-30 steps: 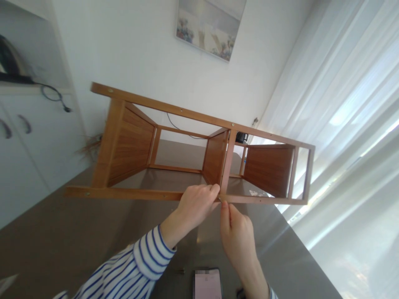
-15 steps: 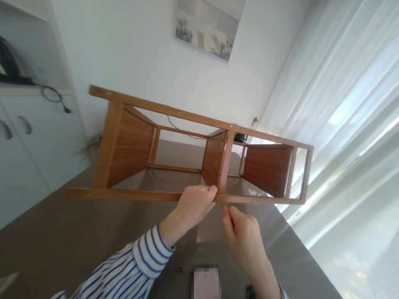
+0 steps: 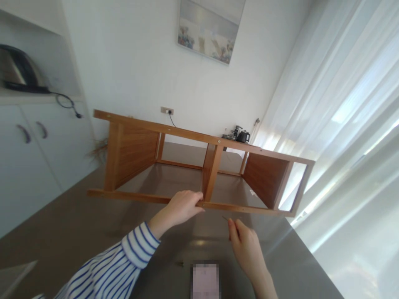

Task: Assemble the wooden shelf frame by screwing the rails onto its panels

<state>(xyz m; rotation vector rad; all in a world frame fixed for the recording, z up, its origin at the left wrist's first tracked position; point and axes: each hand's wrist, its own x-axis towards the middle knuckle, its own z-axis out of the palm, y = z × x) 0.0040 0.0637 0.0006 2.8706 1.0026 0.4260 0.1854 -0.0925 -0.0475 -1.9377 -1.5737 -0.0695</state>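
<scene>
A wooden shelf rack (image 3: 134, 151) lies on its side on a dark table (image 3: 62, 232). My left hand (image 3: 183, 206), in a blue-striped sleeve, grips the rack's near rail beside the middle upright. My right hand (image 3: 245, 245) is closed in a pinch on a thin metal tool (image 3: 225, 217), whose tip points at the rail a short way below it. That hand does not touch the rack.
A phone (image 3: 205, 280) lies at the table's near edge with a small screw (image 3: 180, 263) to its left. White cabinets (image 3: 31, 153) with a kettle (image 3: 17, 70) stand at left. Sheer curtains (image 3: 343, 124) fill the right. A picture (image 3: 210, 29) hangs on the far wall.
My right hand has drawn back from the rail toward me, still pinching the tool. The left hand keeps its grip, and the rack now sits lower and tilted in view.
</scene>
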